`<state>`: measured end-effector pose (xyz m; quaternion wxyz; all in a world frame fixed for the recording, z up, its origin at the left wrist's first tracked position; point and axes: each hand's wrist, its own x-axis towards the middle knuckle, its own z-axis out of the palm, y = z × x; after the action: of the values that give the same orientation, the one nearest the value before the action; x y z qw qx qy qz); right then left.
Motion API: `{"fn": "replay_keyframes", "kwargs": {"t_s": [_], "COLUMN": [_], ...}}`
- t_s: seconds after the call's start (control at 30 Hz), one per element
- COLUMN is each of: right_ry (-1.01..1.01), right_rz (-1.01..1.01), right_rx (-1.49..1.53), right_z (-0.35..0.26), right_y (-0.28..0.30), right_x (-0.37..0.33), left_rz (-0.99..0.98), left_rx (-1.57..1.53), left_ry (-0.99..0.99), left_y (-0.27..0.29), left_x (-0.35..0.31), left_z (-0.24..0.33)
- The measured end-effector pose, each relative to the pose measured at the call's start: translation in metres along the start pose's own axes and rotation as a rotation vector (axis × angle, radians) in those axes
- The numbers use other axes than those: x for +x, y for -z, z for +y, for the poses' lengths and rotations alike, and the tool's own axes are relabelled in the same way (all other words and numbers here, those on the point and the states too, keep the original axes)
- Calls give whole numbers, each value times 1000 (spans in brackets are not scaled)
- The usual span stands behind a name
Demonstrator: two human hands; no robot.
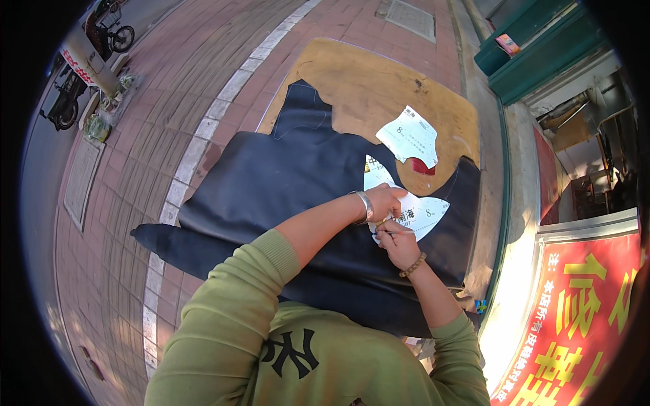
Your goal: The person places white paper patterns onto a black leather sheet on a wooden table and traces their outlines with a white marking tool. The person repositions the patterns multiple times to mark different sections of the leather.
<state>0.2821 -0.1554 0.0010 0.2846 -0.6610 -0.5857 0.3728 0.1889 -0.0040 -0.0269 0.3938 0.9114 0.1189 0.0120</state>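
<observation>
A black leather sheet is spread over a tan board. On it lies a white pattern piece with curved edges and dark print. My left hand, with a silver bangle at the wrist, rests on this piece, fingers stretched out across it. Just nearer to me, my right hand, wearing a beaded bracelet, grips a slim pen by the piece's lower left edge. The pen's tip is too small to make out. Thin pale outlines are visible on the leather at the far left and far right.
A second white pattern piece lies beyond my hands, partly on the board, with a red patch by its near edge. Loose leather hangs at the left. A red sign and a doorway flank the right; brick paving surrounds the board.
</observation>
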Motion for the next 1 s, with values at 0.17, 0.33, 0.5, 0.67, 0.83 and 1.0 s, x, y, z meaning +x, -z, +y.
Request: {"fn": "replay_keyframes", "kwargs": {"t_s": [0.17, 0.33, 0.5, 0.67, 0.83, 1.0], "right_ry": [-75, -23, 65, 71, 263, 207], "right_rz": [-8, -39, -4, 60, 197, 290], "right_rx": [59, 33, -63, -52, -123, 317], "right_z": [-4, -8, -10, -9, -13, -42], "right_y": [2, 3, -2, -6, -14, 21], "right_x": [3, 10, 25, 46, 56, 34], "left_rz": [-62, -197, -195, -226, -257, -169], "left_rx": [-369, -427, -548, -745, -841, -622], "left_ry": [187, 223, 257, 296, 341, 218], "left_y": [15, 32, 32, 34, 45, 39], "left_x": [10, 12, 13, 15, 15, 7], "left_z": [-3, -5, -9, -13, -13, -2]}}
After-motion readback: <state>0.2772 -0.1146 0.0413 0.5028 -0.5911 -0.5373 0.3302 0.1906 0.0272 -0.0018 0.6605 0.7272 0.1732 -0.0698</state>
